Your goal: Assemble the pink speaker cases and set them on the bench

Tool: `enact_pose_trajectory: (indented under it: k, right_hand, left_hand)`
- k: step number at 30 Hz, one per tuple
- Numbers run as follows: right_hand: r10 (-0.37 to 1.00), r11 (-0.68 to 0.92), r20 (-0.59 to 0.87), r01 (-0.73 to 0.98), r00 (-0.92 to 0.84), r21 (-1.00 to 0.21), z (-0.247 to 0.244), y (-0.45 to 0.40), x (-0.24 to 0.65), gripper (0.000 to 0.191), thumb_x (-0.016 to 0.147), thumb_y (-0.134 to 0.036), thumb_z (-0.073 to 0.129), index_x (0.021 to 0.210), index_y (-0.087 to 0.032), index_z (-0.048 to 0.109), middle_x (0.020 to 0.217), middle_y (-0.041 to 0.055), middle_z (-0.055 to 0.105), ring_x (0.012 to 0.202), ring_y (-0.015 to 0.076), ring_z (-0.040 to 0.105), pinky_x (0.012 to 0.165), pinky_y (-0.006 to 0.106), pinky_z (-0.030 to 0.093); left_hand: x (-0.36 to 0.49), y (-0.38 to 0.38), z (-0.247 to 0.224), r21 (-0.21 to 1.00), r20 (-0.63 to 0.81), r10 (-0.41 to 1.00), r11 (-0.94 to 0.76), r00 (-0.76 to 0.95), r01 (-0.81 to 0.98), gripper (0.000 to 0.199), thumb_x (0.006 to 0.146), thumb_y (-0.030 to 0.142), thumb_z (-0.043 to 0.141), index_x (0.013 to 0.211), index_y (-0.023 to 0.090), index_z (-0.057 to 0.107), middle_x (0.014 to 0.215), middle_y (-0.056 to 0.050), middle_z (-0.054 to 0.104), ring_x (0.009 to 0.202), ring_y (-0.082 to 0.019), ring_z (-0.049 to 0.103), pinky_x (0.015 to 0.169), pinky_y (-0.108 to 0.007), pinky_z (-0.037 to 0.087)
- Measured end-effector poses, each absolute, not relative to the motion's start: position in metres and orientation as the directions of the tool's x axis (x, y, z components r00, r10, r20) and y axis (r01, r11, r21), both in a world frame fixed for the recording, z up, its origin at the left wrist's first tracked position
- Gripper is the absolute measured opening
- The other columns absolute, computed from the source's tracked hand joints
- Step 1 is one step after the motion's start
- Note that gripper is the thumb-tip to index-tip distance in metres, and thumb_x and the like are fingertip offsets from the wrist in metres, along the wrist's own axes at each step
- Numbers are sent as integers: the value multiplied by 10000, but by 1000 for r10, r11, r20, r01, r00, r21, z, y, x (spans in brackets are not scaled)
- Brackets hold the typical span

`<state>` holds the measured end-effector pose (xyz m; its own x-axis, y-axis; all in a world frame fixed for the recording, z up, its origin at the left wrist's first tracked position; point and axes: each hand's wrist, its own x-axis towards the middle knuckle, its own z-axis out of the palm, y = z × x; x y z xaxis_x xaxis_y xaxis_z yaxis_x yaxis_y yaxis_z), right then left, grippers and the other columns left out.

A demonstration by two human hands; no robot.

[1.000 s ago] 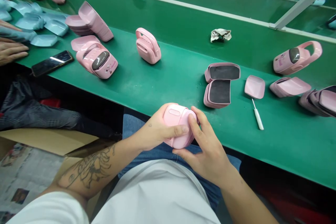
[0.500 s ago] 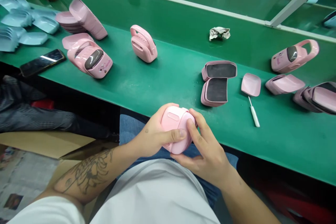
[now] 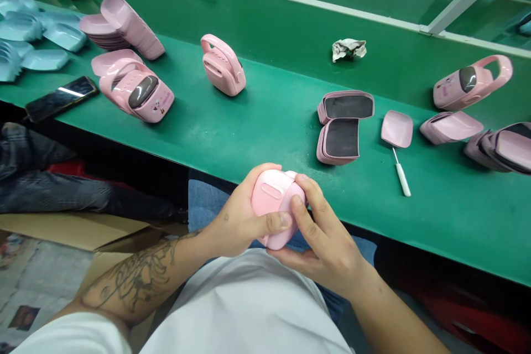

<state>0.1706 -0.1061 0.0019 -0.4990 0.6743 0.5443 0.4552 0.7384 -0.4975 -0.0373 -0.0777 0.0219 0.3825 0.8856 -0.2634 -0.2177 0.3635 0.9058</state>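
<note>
Between my two hands, over my lap at the bench edge, is a rounded pink plastic casing [image 3: 269, 193] with a raised oblong slot on its face. My left hand [image 3: 244, 221] wraps its left side, thumb pressed across the front. On its right side my right hand [image 3: 323, 232] grips it, with fingers on the face and top edge and the thumb below. Its underside is hidden by my hands. Beyond it on the bench lie two stacks of pink panels with dark linings [image 3: 340, 141], a single pink panel [image 3: 397, 128] and a white-handled screwdriver [image 3: 401, 178].
Pink handled units stand at the left [image 3: 149, 97], middle [image 3: 224, 66] and right [image 3: 468, 86] of the green bench [image 3: 265, 121]. A phone [image 3: 62, 98], light-blue panels [image 3: 64, 36] and crumpled paper [image 3: 348, 50] lie there too. An open carton [image 3: 74, 227] is at lower left, near another person's leg [image 3: 124, 199].
The casing has shifted slightly left and down with both hands still around it. The bench items appear a little displaced as the head view moves.
</note>
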Motion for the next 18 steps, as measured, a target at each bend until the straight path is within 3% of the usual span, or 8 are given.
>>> enact_pose_trajectory:
  k: [5,11,18]
  right_hand:
    - [683,730,539,456,-492,-509,-5,-106,172,1127,917,-275,866,1782,-173,150,1844,219,196,1655,440,387,1250,705,491]
    - [768,628,409,456,-493,-630,-7,-99,174,1100,944,-389,849,1786,-245,157,1832,214,264,1669,423,364,1277,681,460]
    - [806,579,371,482,-461,-657,1,-99,173,1094,931,-326,865,1782,-270,181,1823,200,305,1664,405,383,1277,640,481]
  left_hand:
    - [-38,-77,19,908,-309,879,386,362,-165,869,768,506,945,1446,239,471,1269,-104,665,1090,-255,662,888,-367,606]
    - [-35,-69,10,873,-386,859,458,338,-169,934,698,578,987,1417,213,516,1309,-127,671,1132,-284,660,890,-383,593]
    - [-28,-67,16,839,-422,859,491,292,-233,843,715,481,1009,1380,196,576,1253,-109,701,1103,-261,676,891,-371,576]
